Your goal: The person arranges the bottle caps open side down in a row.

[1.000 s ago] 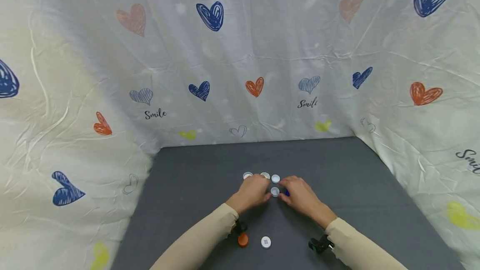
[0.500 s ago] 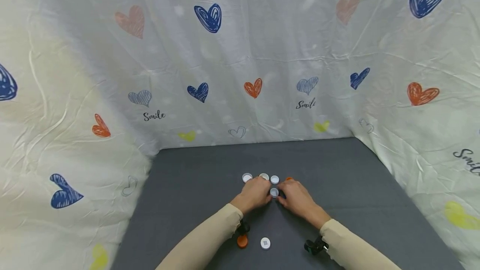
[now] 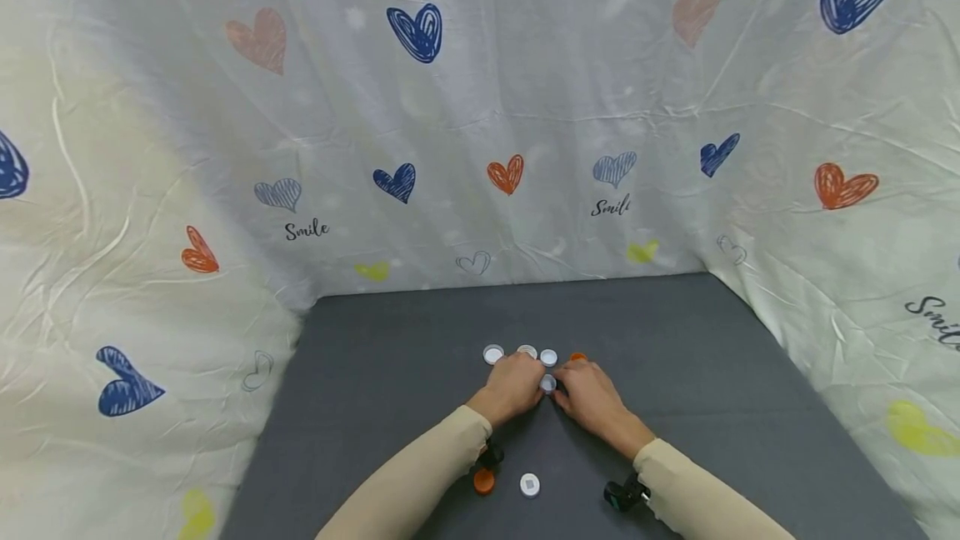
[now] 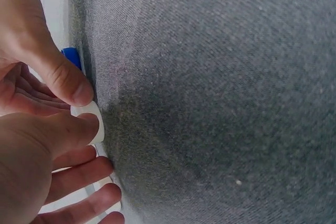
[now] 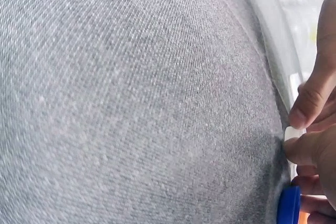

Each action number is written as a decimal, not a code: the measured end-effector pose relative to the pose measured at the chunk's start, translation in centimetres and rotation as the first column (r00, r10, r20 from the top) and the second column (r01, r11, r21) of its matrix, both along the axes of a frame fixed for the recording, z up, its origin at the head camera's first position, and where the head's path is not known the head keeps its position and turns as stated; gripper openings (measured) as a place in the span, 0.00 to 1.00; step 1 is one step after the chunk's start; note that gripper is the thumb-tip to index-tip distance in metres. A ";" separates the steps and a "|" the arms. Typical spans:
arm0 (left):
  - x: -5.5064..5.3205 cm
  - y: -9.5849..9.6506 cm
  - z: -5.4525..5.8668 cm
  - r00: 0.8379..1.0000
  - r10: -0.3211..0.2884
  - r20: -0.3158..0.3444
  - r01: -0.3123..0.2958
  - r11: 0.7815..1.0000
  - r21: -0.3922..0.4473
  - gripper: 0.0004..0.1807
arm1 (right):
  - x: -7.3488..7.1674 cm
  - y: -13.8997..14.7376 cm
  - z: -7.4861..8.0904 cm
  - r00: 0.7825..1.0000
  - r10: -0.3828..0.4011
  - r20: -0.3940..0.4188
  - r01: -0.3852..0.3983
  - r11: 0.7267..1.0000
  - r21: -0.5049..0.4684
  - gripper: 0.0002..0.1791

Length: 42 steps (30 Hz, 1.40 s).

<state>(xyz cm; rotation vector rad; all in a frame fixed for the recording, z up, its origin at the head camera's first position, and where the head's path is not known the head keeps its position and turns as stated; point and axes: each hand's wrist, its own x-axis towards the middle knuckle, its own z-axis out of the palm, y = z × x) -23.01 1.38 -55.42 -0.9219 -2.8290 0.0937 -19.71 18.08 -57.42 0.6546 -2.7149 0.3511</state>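
Observation:
In the head view, a white bottle cap (image 3: 548, 384) lies on the dark table cloth between both hands. My left hand (image 3: 513, 382) and my right hand (image 3: 591, 394) meet around it, thumbs on its near side. In the left wrist view both thumb tips touch the rim of this white cap (image 4: 94, 120), the fingers reaching behind it. A blue bottle cap (image 5: 289, 205) stands close by my right fingers in the right wrist view; the hand hides it in the head view. Just beyond the hands are several white caps (image 3: 549, 357) and an orange cap (image 3: 577, 356).
Nearer to me lie another orange cap (image 3: 483, 482) and a white cap (image 3: 529, 485) with a square mark. A white curtain printed with hearts (image 3: 480, 107) borders the grey table (image 3: 405, 323) at the back and sides.
My right hand has shifted slightly left and closed in on the white cap, uncovering an orange cap behind it. The blue cap has gone out of sight. My left hand has edged right.

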 end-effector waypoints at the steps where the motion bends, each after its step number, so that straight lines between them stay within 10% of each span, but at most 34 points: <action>1: 0.0 -0.1 0.0 1.000 0.000 -0.001 0.000 1.000 0.004 0.11 | 0.0 0.0 0.0 1.000 0.002 0.000 -0.002 1.000 -0.003 0.10; 22: 0.4 -2.3 2.2 0.993 -0.089 -0.074 0.102 0.977 0.186 0.05 | 0.6 -0.1 3.0 0.991 0.050 -0.126 -0.064 0.991 -0.115 0.13; 42: 3.4 -6.5 6.0 0.954 -0.157 -0.255 0.245 0.900 0.360 0.17 | 3.0 -1.7 8.0 0.962 0.135 -0.236 -0.177 0.970 -0.165 0.17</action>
